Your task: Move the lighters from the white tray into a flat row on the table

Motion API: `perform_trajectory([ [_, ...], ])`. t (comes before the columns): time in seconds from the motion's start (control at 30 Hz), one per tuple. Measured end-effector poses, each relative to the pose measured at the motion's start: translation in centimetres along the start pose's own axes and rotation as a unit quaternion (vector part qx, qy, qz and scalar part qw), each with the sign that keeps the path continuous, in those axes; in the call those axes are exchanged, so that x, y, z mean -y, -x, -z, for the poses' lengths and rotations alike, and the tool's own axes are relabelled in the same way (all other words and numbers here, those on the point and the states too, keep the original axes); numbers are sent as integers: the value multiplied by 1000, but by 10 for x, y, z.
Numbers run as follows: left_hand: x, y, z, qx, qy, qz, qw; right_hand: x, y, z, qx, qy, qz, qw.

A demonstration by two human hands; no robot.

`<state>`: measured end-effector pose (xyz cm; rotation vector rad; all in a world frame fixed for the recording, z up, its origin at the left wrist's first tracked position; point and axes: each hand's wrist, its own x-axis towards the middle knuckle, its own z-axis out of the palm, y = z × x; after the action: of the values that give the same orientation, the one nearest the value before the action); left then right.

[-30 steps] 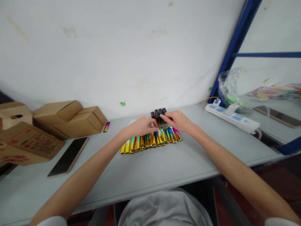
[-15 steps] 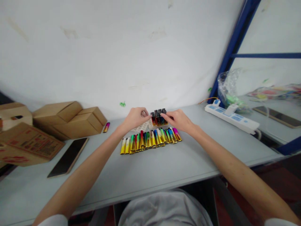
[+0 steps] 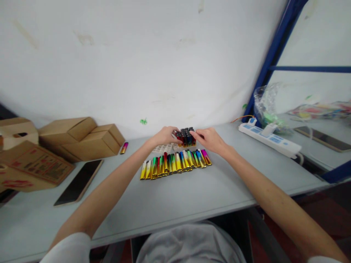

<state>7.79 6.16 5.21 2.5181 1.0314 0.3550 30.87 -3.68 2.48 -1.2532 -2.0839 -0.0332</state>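
A row of gold-ended colourful lighters [image 3: 175, 162] lies across the middle of the grey table [image 3: 192, 193]. Behind it stands a white holder tray [image 3: 163, 148] with a cluster of upright dark-topped lighters [image 3: 187, 136] at its right end. My left hand [image 3: 163, 135] pinches a reddish lighter [image 3: 175, 134] against the left side of that cluster. My right hand [image 3: 210, 140] has its fingers curled on the cluster's right side, thumb and forefinger touching it.
Cardboard boxes [image 3: 82, 138] are stacked at the left, with a dark phone [image 3: 79, 180] lying flat in front of them. A single pink lighter [image 3: 124, 147] lies near the boxes. A white power strip [image 3: 270, 138], a plastic bag [image 3: 267, 106] and a blue rack post [image 3: 274, 54] stand at the right.
My left hand lifted a lighter out of the row and carried it back to the upright cluster. My right hand stayed at the cluster.
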Motion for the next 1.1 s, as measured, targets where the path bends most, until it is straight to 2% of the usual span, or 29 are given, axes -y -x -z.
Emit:
perform_trajectory([
  [0.07, -1, 0, 1, -1, 14, 2, 1000, 0, 0, 0, 4, 0, -2, 1000],
  [0.27, -3, 2, 12, 0, 144, 33, 989, 0, 0, 0, 10, 1, -4, 1000],
  [0.43, -2, 10, 24, 1, 144, 30, 989, 0, 0, 0, 9, 5, 6, 1000],
  [0.6, -6, 33, 41, 6, 139, 46, 989, -1, 0, 0, 13, 10, 4, 1000],
  [0.7, -18, 51, 54, 36, 138, 54, 988, -1, 0, 0, 16, 6, 7, 1000],
  [0.83, -32, 68, 63, 144, 165, 57, 974, 1, 0, 0, 18, 4, 13, 1000],
  [0.93, -38, 70, 59, 201, 176, 79, 960, 3, 1, 1, 24, 1, 9, 1000],
  [1.1, -42, 60, 43, 228, 146, 87, 959, 3, 0, 2, 25, -1, 14, 1000],
])
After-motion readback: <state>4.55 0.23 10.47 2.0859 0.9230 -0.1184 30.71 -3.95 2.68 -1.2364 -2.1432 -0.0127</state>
